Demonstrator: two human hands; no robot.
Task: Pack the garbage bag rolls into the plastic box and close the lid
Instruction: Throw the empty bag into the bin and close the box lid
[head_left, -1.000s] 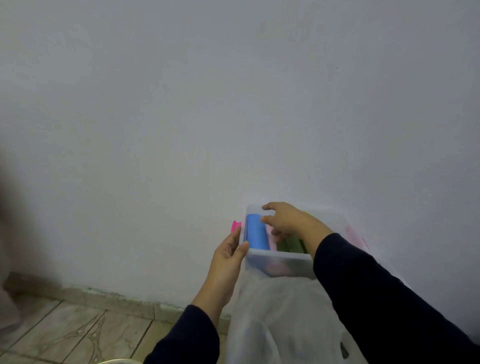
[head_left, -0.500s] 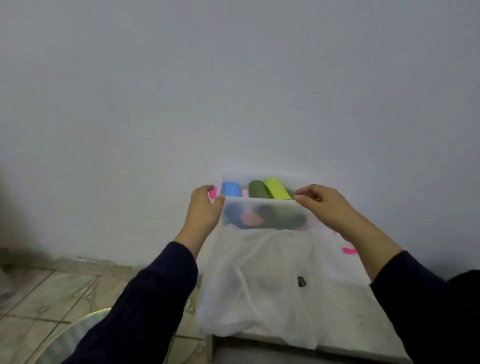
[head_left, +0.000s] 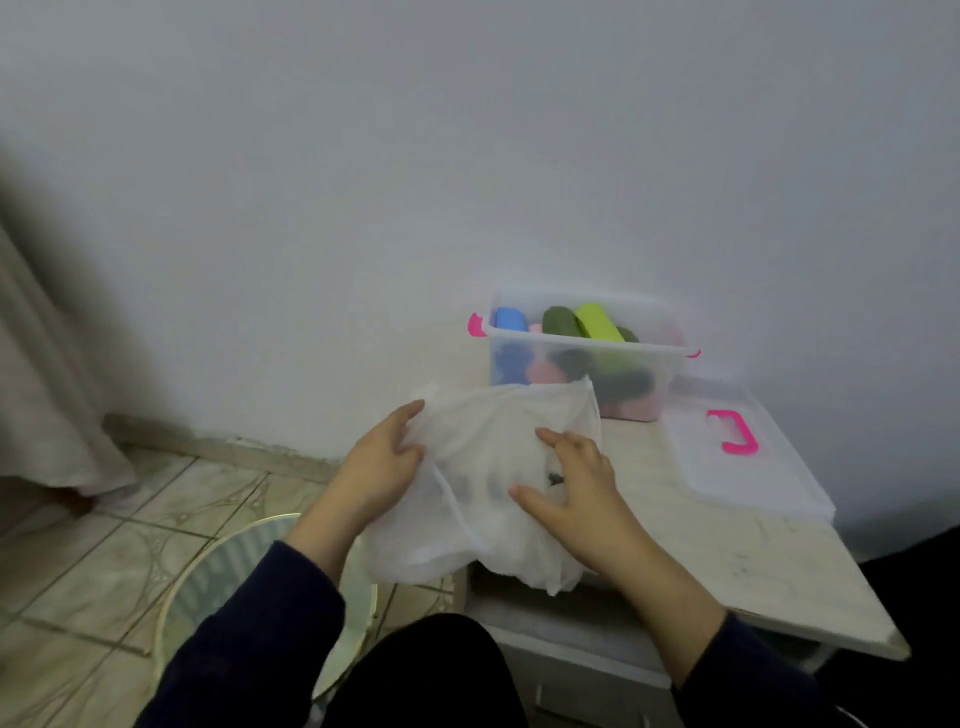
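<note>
**Both hands on the mesh bag, box packed and uncovered behind**

Nearest the camera, at the bottom of the frame, dark blue sleeves (head_left: 249, 639) led up to two bare hands at centre. The left hand (head_left: 382, 467) gripped the left edge of a white, translucent mesh drawstring bag (head_left: 483, 499), fingers curled into its fabric. The right hand (head_left: 576, 486) lay on top of the bag with fingers spread and fairly straight, pressing the cloth down. The bag drooped over the near left edge of a pale stone-topped table (head_left: 727, 545). At lower left, a round pale-rimmed stool (head_left: 208, 582) stood on the patterned floor tiles (head_left: 104, 545).

Farther back, right of centre, the clear plastic box (head_left: 582, 364) with a pink latch (head_left: 475, 325) sat on the table near the white wall (head_left: 467, 156), just behind the bag. It held garbage bag rolls: a blue roll (head_left: 509, 318), a dark green roll (head_left: 560, 322) and a lime green roll (head_left: 597, 322) showed above the rim. Its clear lid (head_left: 748, 467) with a pink handle (head_left: 733, 430) lay flat on the table, to the right of the box. A beige curtain (head_left: 47, 374) hung at the left edge.
</note>
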